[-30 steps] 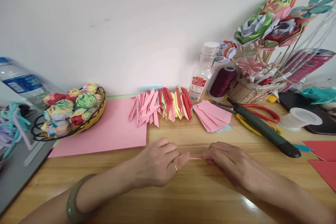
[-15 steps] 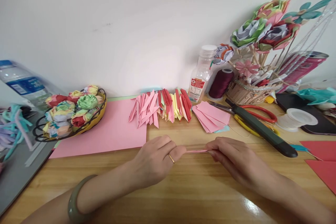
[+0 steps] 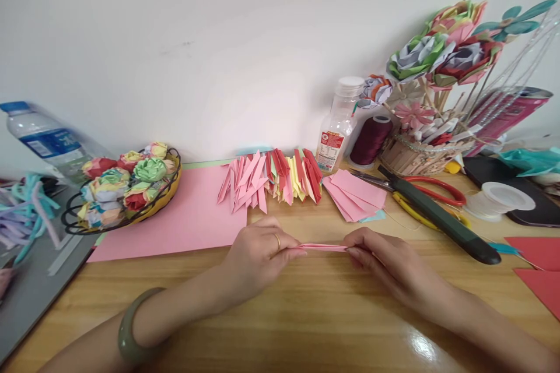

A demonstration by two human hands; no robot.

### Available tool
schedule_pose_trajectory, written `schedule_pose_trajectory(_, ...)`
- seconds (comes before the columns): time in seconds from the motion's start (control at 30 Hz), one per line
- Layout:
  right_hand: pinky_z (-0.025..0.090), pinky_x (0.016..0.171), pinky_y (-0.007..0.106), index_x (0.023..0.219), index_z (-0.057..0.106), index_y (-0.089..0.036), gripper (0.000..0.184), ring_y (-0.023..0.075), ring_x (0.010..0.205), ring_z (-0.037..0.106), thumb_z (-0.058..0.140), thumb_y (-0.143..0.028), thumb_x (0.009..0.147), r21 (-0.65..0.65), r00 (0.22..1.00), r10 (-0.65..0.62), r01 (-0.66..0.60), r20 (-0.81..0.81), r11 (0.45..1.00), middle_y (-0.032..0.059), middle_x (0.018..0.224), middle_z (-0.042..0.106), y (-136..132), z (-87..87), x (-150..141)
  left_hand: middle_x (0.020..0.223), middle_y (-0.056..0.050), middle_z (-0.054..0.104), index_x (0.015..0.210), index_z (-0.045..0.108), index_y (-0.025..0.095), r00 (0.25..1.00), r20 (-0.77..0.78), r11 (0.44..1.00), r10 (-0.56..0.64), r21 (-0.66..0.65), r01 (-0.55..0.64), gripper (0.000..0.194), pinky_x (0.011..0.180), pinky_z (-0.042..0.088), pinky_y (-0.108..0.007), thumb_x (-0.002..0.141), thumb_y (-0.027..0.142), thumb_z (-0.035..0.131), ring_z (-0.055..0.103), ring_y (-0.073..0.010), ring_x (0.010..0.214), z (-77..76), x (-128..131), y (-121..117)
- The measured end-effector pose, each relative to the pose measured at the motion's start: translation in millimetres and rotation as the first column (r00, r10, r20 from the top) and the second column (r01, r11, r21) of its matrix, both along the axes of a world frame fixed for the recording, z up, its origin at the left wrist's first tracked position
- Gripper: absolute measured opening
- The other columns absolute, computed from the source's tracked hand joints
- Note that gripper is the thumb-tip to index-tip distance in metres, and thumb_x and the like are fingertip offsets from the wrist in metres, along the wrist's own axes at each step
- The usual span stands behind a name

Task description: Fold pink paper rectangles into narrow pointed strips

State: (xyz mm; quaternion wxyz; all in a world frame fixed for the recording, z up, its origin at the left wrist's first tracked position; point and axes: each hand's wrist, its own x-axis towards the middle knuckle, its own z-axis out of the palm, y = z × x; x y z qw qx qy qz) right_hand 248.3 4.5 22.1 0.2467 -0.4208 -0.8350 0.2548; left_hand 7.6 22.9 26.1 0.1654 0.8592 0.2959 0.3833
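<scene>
Presently, from my distant seat, I see the wooden table [image 3: 280, 323] with a large pink sheet [image 3: 175, 215] upon it. The left hand [image 3: 258, 250] and the right hand [image 3: 391, 259] work on the near side of a row of folded papers [image 3: 249, 180] and some fanned pink pieces [image 3: 355, 195]. Between the hands is a narrow folded pink strip [image 3: 324, 247]; the fingers of each pinch one end. I judge that creasing is the step in hand; the next move calls, I think, for pressing the fold evenly, without tearing.
</scene>
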Motion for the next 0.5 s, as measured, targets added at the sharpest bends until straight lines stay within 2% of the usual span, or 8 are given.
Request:
schedule_pose_trajectory(0.13,0.044,0.057,0.025,0.089,0.049,-0.021,0.015,0.0127,0.064,0.055,0.035,-0.022,0.093,0.085,0.998,0.047,-0.05,0.035,0.995,0.0021,0.074,0.058,2.6,-4.1,6.5,0.056,-0.002,0.061,0.066,0.063,0.014,0.997,0.052,0.985,-0.063,-0.156,0.071,0.033,0.052,0.041,-0.02,0.092,0.028,0.048,0.051,-0.0106,0.056,4.2,0.4,-1.5)
schedule_pose_trajectory(0.23,0.044,0.058,0.024,0.09,0.049,-0.021,0.014,0.0119,0.064,0.054,0.035,-0.018,0.093,0.096,0.995,0.077,-0.083,0.061,0.992,0.0012,0.075,0.057,2.6,-2.2,8.9,0.052,-0.001,0.058,0.06,0.061,0.014,0.995,0.008,0.969,-0.095,-0.23,0.094,0.039,0.054,0.04,-0.021,0.093,0.027,0.046,0.05,-0.0111,0.056,5.7,-0.2,-1.6)
schedule_pose_trajectory(0.3,0.044,0.057,0.023,0.091,0.049,-0.021,0.014,0.0118,0.064,0.055,0.035,-0.018,0.093,0.094,0.995,0.085,-0.09,0.056,0.992,0.0012,0.075,0.057,2.2,0.5,8.1,0.053,-0.001,0.058,0.063,0.064,0.014,0.996,-0.023,0.976,-0.083,-0.203,0.076,0.035,0.054,0.04,-0.022,0.092,0.024,0.046,0.05,-0.0117,0.056,5.4,-0.7,-1.0)
schedule_pose_trajectory(0.43,0.045,0.056,0.023,0.092,0.052,-0.02,0.016,0.0125,0.064,0.058,0.036,-0.02,0.093,0.119,0.996,0.088,-0.091,0.03,0.989,0.0026,0.074,0.06,1.6,2.1,4.2,0.071,-0.005,0.066,0.091,0.068,0.012,0.999,-0.003,0.997,-0.035,-0.063,0.035,0.017,0.059,0.044,-0.024,0.088,0.018,0.053,0.055,-0.0132,0.064,1.9,-1.0,0.9)
schedule_pose_trajectory(0.5,0.046,0.057,0.023,0.093,0.054,-0.02,0.017,0.0126,0.065,0.059,0.036,-0.02,0.093,0.124,0.996,0.089,-0.092,0.03,0.988,0.003,0.075,0.062,2.0,0.4,3.6,0.067,-0.004,0.066,0.089,0.068,0.012,0.999,0.0,0.998,-0.043,-0.039,0.043,0.015,0.056,0.044,-0.023,0.087,0.018,0.055,0.054,-0.0126,0.062,0.2,-1.0,1.4)
